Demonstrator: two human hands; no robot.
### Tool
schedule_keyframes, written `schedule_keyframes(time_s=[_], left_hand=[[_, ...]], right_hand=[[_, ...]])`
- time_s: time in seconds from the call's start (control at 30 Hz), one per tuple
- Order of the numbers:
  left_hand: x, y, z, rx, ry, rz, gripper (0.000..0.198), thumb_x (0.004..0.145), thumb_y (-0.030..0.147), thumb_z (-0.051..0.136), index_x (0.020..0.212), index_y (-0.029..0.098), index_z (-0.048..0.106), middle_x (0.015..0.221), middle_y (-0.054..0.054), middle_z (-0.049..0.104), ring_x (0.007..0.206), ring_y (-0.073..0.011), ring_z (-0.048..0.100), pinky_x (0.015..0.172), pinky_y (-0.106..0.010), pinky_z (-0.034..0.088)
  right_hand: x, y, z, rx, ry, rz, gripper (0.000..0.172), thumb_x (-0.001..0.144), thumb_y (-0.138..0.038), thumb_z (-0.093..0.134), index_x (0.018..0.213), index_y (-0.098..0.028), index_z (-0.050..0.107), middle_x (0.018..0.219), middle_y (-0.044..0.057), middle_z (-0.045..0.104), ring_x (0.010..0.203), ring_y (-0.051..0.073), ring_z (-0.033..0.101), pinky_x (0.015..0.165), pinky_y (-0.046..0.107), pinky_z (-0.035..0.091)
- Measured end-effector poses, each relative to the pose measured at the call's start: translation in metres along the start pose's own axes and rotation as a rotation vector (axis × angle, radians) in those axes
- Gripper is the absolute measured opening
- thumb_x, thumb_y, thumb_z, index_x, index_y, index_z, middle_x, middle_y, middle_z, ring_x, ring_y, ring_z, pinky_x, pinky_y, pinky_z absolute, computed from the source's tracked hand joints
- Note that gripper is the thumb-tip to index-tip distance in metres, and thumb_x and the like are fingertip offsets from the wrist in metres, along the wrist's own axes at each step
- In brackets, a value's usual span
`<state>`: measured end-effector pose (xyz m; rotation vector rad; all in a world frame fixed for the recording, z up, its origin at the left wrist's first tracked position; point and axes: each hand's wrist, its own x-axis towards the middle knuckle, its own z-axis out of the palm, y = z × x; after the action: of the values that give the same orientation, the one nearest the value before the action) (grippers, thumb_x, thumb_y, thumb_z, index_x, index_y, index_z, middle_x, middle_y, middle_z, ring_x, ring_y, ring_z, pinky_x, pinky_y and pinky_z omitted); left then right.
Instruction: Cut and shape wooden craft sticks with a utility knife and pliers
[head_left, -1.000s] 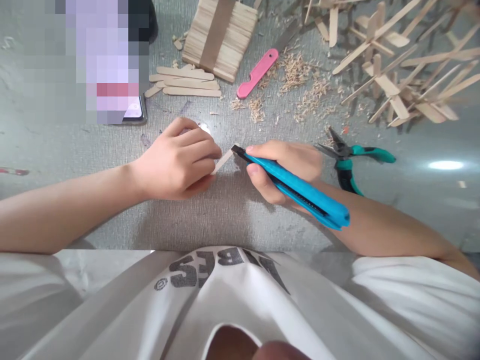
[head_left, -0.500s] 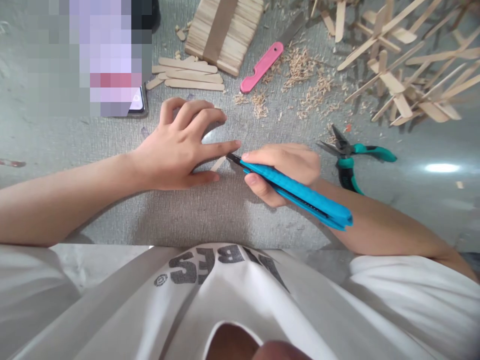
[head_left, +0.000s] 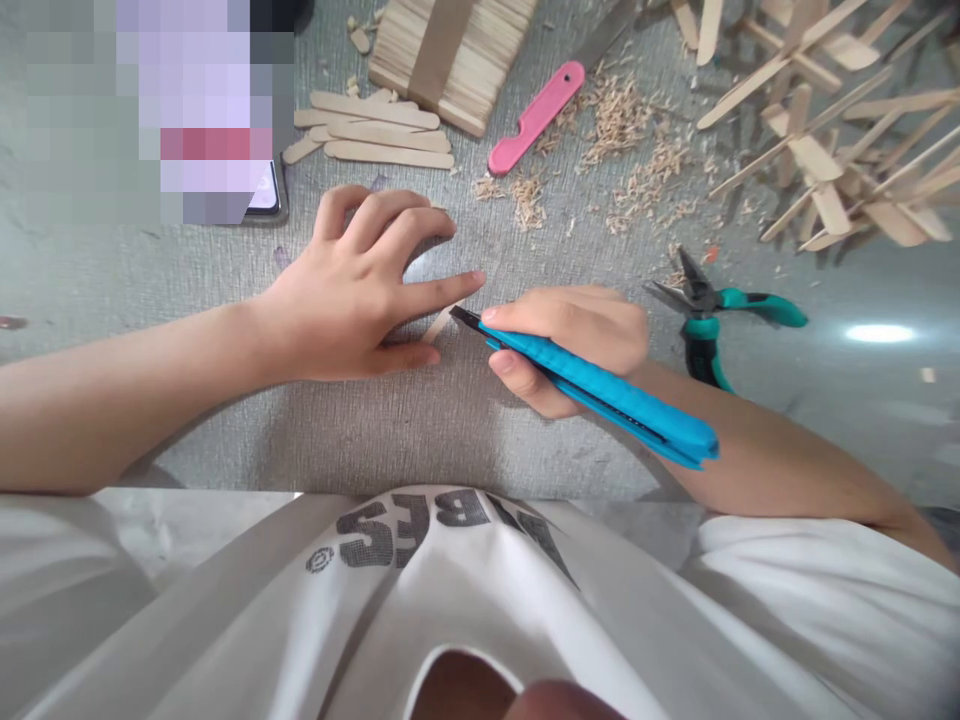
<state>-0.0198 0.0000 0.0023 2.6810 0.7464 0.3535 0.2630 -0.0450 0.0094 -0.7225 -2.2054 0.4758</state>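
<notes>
My left hand point(head_left: 364, 285) lies palm down on the table, fingers spread, with index finger and thumb pinning a small wooden craft stick point(head_left: 439, 325). Most of that stick is hidden under the hand. A blue utility knife point(head_left: 607, 385) is gripped in my right hand point(head_left: 574, 335), thumb and index finger near its front end. Its dark blade points left, its tip at the stick between my left index finger and thumb. Whether the blade touches the wood I cannot tell.
Loose craft sticks point(head_left: 386, 130) and a banded bundle point(head_left: 465, 60) lie beyond my left hand. A pink-handled folding knife point(head_left: 536, 118), wood shavings point(head_left: 622, 115), open pliers point(head_left: 701, 300) and joined stick frames point(head_left: 821, 155) are to the right. A phone point(head_left: 266, 195) lies at left.
The blade tip has shifted very slightly left along the stick, and the knife's rear end sits a little lower and farther right. My left hand keeps nearly the same pose.
</notes>
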Motion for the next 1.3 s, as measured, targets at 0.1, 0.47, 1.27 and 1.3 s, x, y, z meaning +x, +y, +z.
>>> schedule_keyframes(time_s=[0.1,0.47,1.27,1.3], left_hand=[[0.0,0.0,0.0,-0.033,0.004,-0.015,0.069,0.097,0.063,0.074,0.161,0.049,0.052,0.167,-0.013,0.051,0.153,-0.0499,0.046,0.117,-0.084,0.035],[0.001,0.004,0.0,-0.09,0.031,-0.057,0.066,0.095,0.057,0.076,0.157,0.046,0.057,0.164,-0.011,0.053,0.152,-0.0508,0.048,0.119,-0.085,0.033],[0.003,0.005,-0.001,-0.058,0.022,-0.049,0.069,0.094,0.061,0.078,0.158,0.046,0.057,0.164,-0.014,0.054,0.151,-0.0502,0.048,0.116,-0.082,0.036],[0.003,0.005,0.0,-0.055,0.026,-0.051,0.069,0.094,0.061,0.078,0.157,0.046,0.057,0.164,-0.014,0.055,0.151,-0.0498,0.048,0.116,-0.082,0.037]], right_hand=[[0.0,0.001,-0.002,-0.018,-0.008,-0.008,0.018,0.108,-0.033,0.062,0.122,-0.023,0.068,0.079,-0.001,0.073,0.062,0.016,0.068,0.059,0.03,0.059],[0.01,0.006,-0.008,0.051,-0.117,-0.039,0.019,0.105,-0.027,0.065,0.124,-0.024,0.065,0.086,0.0,0.073,0.068,0.017,0.07,0.062,0.03,0.058],[0.004,0.002,0.005,-0.05,0.094,0.062,0.018,0.104,-0.035,0.061,0.115,-0.03,0.074,0.078,0.001,0.077,0.062,0.023,0.073,0.057,0.04,0.062],[0.004,0.002,0.005,-0.047,0.087,0.052,0.018,0.104,-0.036,0.06,0.115,-0.03,0.074,0.08,0.002,0.078,0.063,0.023,0.073,0.057,0.04,0.062]])
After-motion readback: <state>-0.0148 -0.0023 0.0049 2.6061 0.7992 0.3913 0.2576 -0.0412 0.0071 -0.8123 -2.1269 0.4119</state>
